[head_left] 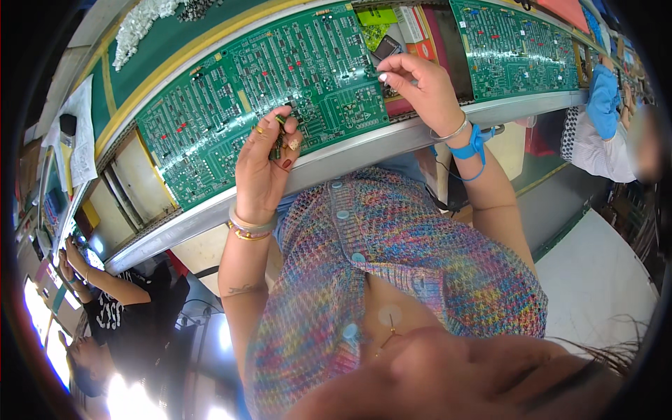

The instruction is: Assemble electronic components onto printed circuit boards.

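Observation:
My left hand (264,152) is over the front part of a large green circuit board (210,133). Its fingers are curled round several small dark-green parts (281,120), whose exact kind I cannot make out. Farther right, my right hand (423,87) is raised at the board's right edge. Its thumb and forefinger are pinched together, and whatever tiny thing may be between them is too small to name. Small red, black and yellow components stand on the board. A blue wrist strap (470,145) with a cord goes round my right wrist.
A metal rail (336,155) runs along the near side of the boards. Another circuit board (518,52) lies to the right, beyond a bag of green parts (376,35). White parts (140,28) are heaped at the far left. Other people work at both sides.

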The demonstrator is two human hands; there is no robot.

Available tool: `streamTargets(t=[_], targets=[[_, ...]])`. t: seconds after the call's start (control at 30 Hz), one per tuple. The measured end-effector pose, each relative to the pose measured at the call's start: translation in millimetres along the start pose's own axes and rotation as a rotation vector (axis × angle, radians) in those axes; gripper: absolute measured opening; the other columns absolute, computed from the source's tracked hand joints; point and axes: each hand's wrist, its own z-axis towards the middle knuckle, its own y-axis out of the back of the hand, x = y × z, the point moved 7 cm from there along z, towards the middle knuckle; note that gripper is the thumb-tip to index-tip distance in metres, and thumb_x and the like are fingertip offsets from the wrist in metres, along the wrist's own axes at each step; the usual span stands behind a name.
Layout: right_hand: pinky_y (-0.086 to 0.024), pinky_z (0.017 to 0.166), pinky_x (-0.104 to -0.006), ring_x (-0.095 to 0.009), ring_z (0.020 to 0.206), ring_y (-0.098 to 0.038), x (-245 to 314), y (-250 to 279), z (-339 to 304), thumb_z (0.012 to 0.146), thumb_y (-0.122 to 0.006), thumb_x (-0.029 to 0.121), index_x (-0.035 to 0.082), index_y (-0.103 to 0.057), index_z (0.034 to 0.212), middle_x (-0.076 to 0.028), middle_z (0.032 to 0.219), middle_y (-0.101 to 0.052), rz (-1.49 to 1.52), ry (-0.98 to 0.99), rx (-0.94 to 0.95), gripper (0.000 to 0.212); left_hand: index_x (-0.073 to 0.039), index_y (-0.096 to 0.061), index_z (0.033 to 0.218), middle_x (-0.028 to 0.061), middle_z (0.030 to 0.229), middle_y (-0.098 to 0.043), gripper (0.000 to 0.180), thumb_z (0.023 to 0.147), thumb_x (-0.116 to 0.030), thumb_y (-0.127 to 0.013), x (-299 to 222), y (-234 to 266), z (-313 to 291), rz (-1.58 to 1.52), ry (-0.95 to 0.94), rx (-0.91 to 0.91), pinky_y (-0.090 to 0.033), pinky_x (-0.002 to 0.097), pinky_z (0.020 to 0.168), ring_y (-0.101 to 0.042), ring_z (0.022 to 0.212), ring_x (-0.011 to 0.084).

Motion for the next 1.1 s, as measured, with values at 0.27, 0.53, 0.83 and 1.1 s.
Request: streamTargets(t=[0.27,0.53,0.83,1.1], targets=[[-0.046,0.065,-0.0343,-0.024,0.073,-0.057,9.1,-0.5,9.7,0.081,-0.065,0.013,0.005,-0.062,0.086,-0.006,0.077,-0.058,-0.284,0.214,-0.079,0.009,-0.003,-0.058,0.106,0.0017,0.09,-0.059,0.015,0.095,-0.012,-0.053,-13.8,7.2,1.3,0.396,-0.084,-0.012,-0.03,0.0161,0.052,-0.04,0.062,0.003],[-0.045,0.066,-0.0368,-0.026,0.075,-0.057,10.9,-2.2,11.5,0.081,-0.065,0.016,0.007,-0.061,0.08,-0.006,0.076,-0.058,-0.452,0.277,-0.095,0.01,-0.003,-0.06,0.102,0.0027,0.089,-0.06,0.013,0.094,-0.013,-0.056,-15.4,4.7,1.7,0.44,-0.054,-0.016,-0.031,0.0161,0.051,-0.042,0.064,0.0031],[-0.044,0.064,-0.0381,-0.027,0.073,-0.056,14.1,-7.3,9.9,0.08,-0.067,0.017,0.007,-0.06,0.078,-0.006,0.074,-0.056,-0.524,0.271,-0.165,0.012,-0.002,-0.061,0.103,0.0058,0.087,-0.064,0.014,0.092,-0.011,-0.059,-10.8,16.0,6.5,0.417,-0.021,0.07,-0.025,0.0167,0.048,-0.036,0.055,0.0018],[-0.043,0.058,-0.0322,-0.021,0.064,-0.053,19.9,-11.3,10.4,0.081,-0.068,0.017,0.007,-0.06,0.079,-0.004,0.071,-0.055,-0.59,0.288,-0.201,0.013,-0.002,-0.062,0.107,0.0053,0.09,-0.066,0.019,0.09,-0.009,-0.061,-12.5,14.3,6.1,0.479,-0.03,-0.003,-0.025,0.0165,0.047,-0.036,0.055,0.0003]])
